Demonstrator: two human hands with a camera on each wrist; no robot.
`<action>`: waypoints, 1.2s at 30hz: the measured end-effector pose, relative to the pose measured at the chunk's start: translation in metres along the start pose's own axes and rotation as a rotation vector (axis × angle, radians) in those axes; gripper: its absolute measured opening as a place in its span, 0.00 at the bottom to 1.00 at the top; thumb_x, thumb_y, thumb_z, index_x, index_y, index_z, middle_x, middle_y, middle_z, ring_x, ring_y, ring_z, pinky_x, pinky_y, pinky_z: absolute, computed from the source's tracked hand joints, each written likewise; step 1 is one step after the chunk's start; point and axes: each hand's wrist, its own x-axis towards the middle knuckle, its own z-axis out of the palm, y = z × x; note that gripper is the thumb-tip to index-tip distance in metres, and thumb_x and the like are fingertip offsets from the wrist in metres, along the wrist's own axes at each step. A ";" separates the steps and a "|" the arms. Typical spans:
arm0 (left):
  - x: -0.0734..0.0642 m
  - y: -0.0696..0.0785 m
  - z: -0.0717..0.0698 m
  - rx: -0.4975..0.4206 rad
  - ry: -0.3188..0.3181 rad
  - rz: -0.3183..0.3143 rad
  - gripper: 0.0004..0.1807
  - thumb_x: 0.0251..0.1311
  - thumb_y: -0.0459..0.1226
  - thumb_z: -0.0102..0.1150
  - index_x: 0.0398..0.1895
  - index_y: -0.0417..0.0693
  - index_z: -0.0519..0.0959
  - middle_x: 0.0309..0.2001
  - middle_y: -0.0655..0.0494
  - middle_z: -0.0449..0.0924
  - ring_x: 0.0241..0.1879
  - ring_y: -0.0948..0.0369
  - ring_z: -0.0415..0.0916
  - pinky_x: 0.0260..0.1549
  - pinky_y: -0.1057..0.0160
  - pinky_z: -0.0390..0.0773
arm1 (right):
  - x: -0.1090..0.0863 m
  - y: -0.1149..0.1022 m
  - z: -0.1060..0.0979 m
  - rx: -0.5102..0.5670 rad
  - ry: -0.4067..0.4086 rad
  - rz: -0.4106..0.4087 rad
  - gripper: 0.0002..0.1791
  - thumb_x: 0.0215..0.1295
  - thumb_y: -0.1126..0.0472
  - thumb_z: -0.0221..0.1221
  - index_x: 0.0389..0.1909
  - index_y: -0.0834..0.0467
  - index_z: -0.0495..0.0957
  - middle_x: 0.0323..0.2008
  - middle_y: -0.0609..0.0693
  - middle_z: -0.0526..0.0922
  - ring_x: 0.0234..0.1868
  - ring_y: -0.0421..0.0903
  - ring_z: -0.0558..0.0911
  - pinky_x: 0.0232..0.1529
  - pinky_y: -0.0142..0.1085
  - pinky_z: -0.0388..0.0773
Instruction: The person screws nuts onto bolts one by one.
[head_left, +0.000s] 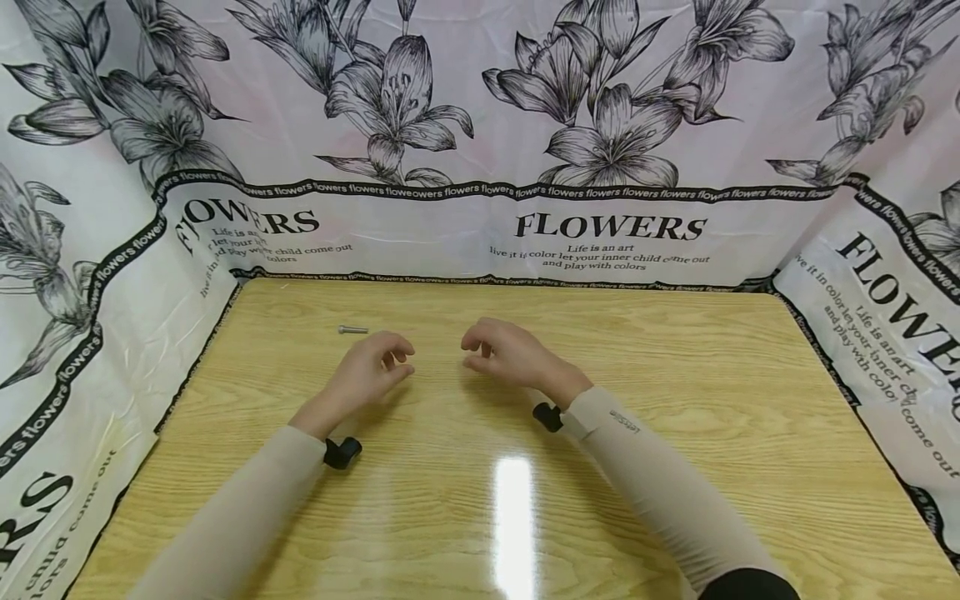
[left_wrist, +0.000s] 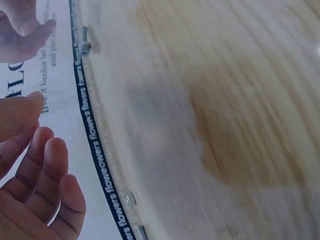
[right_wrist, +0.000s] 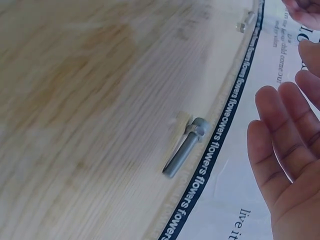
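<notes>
My left hand (head_left: pixel 367 368) hovers over the table left of centre, its fingers loosely bent and holding nothing. A metal bolt (head_left: pixel 352 329) lies just behind it. Facing it, my right hand (head_left: pixel 512 352) is also bent loosely, with nothing between thumb and fingers. The two hands are apart. In the right wrist view a second bolt (right_wrist: pixel 182 152) with a ring-like piece at its head lies on the table near the back edge; the head view does not show it. The left wrist view has a small round metal piece (left_wrist: pixel 130 198) close to a metal shank (left_wrist: pixel 142 233), partly cut off.
The wood-grain table (head_left: pixel 675 400) carries a bright light reflection near its front. A white curtain (head_left: pixel 420 225) printed with flowers and lettering stands along the back and both sides. A black wrist camera (head_left: pixel 342 452) sits under the left wrist, another (head_left: pixel 547 417) under the right.
</notes>
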 end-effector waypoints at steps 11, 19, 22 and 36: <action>-0.007 -0.019 -0.016 0.027 0.023 0.011 0.12 0.58 0.32 0.64 0.44 0.38 0.80 0.39 0.48 0.80 0.34 0.58 0.74 0.34 0.58 0.76 | 0.020 -0.004 0.007 -0.001 -0.015 -0.001 0.14 0.65 0.57 0.61 0.48 0.58 0.79 0.42 0.47 0.79 0.38 0.42 0.78 0.43 0.34 0.75; -0.010 -0.031 -0.028 0.028 0.018 -0.050 0.12 0.59 0.32 0.63 0.46 0.38 0.79 0.41 0.46 0.80 0.35 0.56 0.74 0.34 0.58 0.75 | 0.035 -0.010 0.012 -0.005 -0.045 0.000 0.15 0.65 0.56 0.61 0.49 0.58 0.79 0.42 0.47 0.79 0.38 0.42 0.78 0.43 0.34 0.75; -0.009 -0.037 -0.031 0.034 0.014 -0.067 0.12 0.60 0.32 0.63 0.46 0.38 0.79 0.41 0.45 0.80 0.35 0.56 0.74 0.35 0.57 0.76 | 0.041 -0.011 0.013 -0.013 -0.047 0.009 0.14 0.65 0.55 0.61 0.49 0.57 0.79 0.42 0.46 0.79 0.39 0.42 0.78 0.43 0.33 0.74; -0.001 -0.063 -0.049 0.057 0.018 -0.101 0.12 0.58 0.30 0.63 0.45 0.37 0.80 0.39 0.45 0.79 0.36 0.53 0.74 0.37 0.55 0.75 | 0.065 -0.016 0.023 0.022 -0.099 0.061 0.16 0.66 0.56 0.60 0.51 0.57 0.78 0.44 0.47 0.79 0.40 0.41 0.77 0.43 0.35 0.75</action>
